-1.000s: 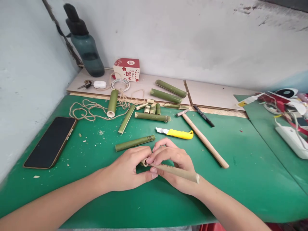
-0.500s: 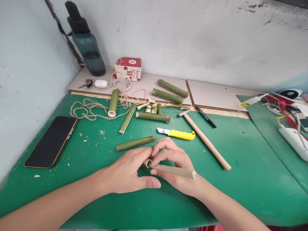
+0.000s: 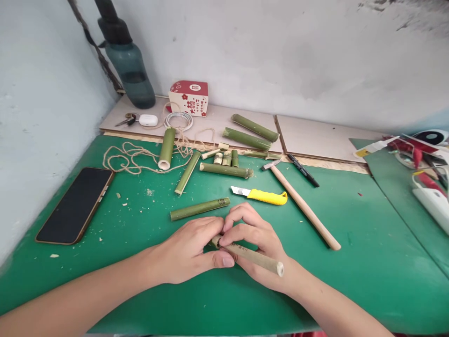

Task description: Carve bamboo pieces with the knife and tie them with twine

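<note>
My left hand (image 3: 191,255) is closed round a short hollow bamboo piece (image 3: 215,241), mostly hidden by the fingers, its open end facing right. Between the fingers and thumb of my right hand (image 3: 256,238) is a thin pale bamboo stick (image 3: 256,258) with dark marks on its side. The stick's far end is at the mouth of the short piece; how deep it reaches cannot be seen. Just beyond the hands lies a green bamboo tube (image 3: 199,208). A yellow utility knife (image 3: 266,196), blade out, rests past my right hand.
A hammer (image 3: 305,206) and black marker (image 3: 303,171) lie to the right. Cut bamboo pieces (image 3: 226,170) and twine (image 3: 122,157) are spread behind. A phone (image 3: 75,206) is at left; a water bottle (image 3: 131,70) and red-white box (image 3: 189,98) stand by the wall.
The stick's near end has swung slightly down and towards me, and my left thumb has come closer to it. The whole view has shifted slightly.
</note>
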The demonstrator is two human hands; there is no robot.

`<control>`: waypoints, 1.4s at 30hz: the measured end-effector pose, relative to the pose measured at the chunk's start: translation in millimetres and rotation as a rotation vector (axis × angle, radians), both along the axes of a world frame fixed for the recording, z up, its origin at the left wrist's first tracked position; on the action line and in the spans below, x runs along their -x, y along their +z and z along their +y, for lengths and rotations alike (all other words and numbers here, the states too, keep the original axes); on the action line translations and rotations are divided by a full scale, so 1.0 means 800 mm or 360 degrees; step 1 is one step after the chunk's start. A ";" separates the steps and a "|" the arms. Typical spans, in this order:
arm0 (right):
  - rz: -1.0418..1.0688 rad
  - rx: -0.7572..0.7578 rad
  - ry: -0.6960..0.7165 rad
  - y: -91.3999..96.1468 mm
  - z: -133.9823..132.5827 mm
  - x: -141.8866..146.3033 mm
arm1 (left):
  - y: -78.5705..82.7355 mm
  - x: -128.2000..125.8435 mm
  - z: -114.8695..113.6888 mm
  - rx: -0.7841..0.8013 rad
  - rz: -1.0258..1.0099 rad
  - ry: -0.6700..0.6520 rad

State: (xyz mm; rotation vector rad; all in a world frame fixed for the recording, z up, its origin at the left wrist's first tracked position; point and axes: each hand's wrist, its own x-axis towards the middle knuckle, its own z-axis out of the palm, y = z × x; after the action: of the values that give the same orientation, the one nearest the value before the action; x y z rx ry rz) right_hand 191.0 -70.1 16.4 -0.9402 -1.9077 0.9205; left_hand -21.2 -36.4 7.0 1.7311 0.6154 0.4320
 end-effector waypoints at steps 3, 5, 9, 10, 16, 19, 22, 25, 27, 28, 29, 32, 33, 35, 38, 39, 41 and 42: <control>0.0014 -0.0052 0.0007 0.010 0.003 0.000 | -0.002 0.000 0.000 -0.0012 0.0004 0.0024; 0.0021 -0.0070 0.0032 0.018 0.004 -0.001 | -0.002 0.000 0.001 -0.0025 -0.0015 0.0036; 0.0144 -0.0032 0.0086 0.028 0.002 -0.004 | -0.002 0.000 0.001 -0.0045 -0.0050 0.0034; 0.0182 -0.0020 0.0087 0.028 0.001 -0.005 | -0.003 0.000 0.001 -0.0048 -0.0048 0.0032; 0.0228 -0.0091 0.0073 0.025 -0.005 -0.005 | -0.003 0.000 0.000 -0.0040 0.0027 0.0011; 0.0181 -0.0174 0.0037 0.028 -0.008 -0.007 | -0.003 0.000 0.000 -0.0040 0.0035 0.0029; 0.0139 -0.0238 -0.0004 0.032 -0.010 -0.008 | -0.003 0.000 -0.001 -0.0060 0.0000 0.0039; 0.0136 -0.0254 -0.0017 0.032 -0.012 -0.006 | -0.004 0.000 -0.002 -0.0113 -0.0030 0.0054; 0.0145 -0.0287 -0.0032 0.029 -0.013 -0.004 | -0.004 0.000 -0.002 -0.0135 -0.0037 0.0061; 0.0148 -0.0318 -0.0039 0.027 -0.013 -0.003 | -0.004 0.000 -0.002 -0.0140 -0.0037 0.0061; 0.0150 -0.0354 -0.0037 0.026 -0.013 -0.003 | -0.004 0.000 -0.002 -0.0141 -0.0033 0.0059; 0.0119 -0.0408 -0.0023 0.024 -0.013 -0.002 | -0.004 -0.001 -0.001 -0.0161 -0.0031 0.0043; 0.0101 -0.0396 -0.0020 0.024 -0.013 -0.002 | -0.004 -0.001 -0.001 -0.0189 -0.0038 0.0036; 0.0080 -0.0351 -0.0020 0.024 -0.013 -0.003 | -0.006 -0.001 -0.001 -0.0273 -0.0057 0.0029; 0.0091 -0.0334 -0.0026 0.021 -0.014 -0.002 | -0.007 -0.002 -0.002 -0.0350 -0.0027 0.0052; 0.0098 -0.0354 -0.0039 0.020 -0.014 -0.001 | -0.006 -0.002 -0.002 -0.0350 -0.0001 0.0058; 0.0110 -0.0403 -0.0067 0.018 -0.015 0.000 | -0.005 -0.002 -0.002 -0.0356 0.0048 0.0066; 0.0117 -0.0419 -0.0075 0.017 -0.015 0.001 | -0.004 -0.002 -0.001 -0.0371 0.0064 0.0068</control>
State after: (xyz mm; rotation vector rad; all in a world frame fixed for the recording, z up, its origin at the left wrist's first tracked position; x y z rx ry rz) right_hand 190.3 -82.0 30.2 -0.7801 -1.8809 0.6476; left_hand -19.6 -37.4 3.9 1.9544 0.6523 0.5165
